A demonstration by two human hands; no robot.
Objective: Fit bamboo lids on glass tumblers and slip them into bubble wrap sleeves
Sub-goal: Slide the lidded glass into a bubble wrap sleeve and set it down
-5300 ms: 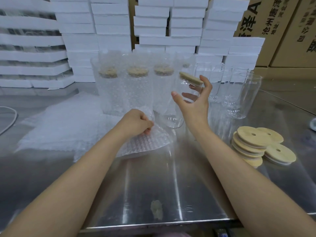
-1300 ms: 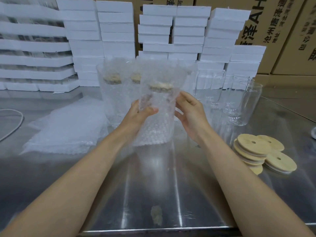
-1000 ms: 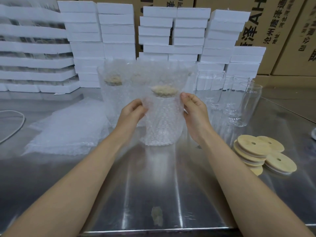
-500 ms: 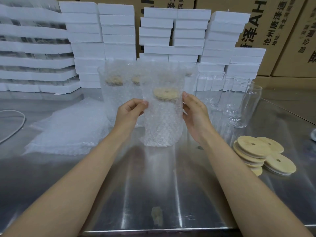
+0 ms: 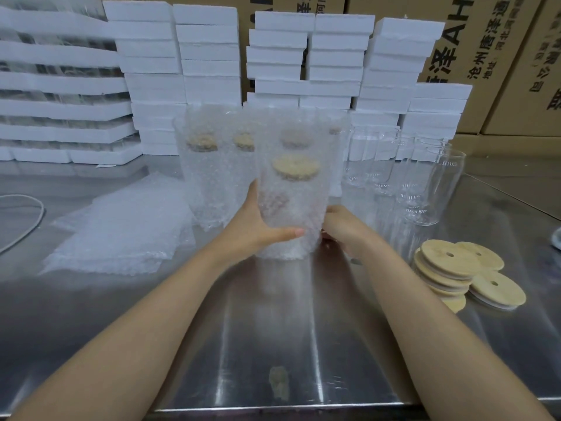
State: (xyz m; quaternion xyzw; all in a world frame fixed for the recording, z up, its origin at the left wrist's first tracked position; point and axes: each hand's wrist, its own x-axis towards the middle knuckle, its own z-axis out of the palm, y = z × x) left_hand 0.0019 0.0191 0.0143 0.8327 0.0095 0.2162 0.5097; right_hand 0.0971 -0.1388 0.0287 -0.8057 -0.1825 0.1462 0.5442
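Left hand and right hand clasp the sleeved tumbler near its base, lower than before; bare table runs from it to the near edge.

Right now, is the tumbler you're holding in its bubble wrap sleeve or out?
In: its bamboo lid shows through the sleeve, whose top edge stands well above it.

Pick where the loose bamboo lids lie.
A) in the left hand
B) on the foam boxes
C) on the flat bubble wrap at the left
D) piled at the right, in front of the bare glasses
D: the loose bamboo lids lie piled at the right, just before the bare glasses.
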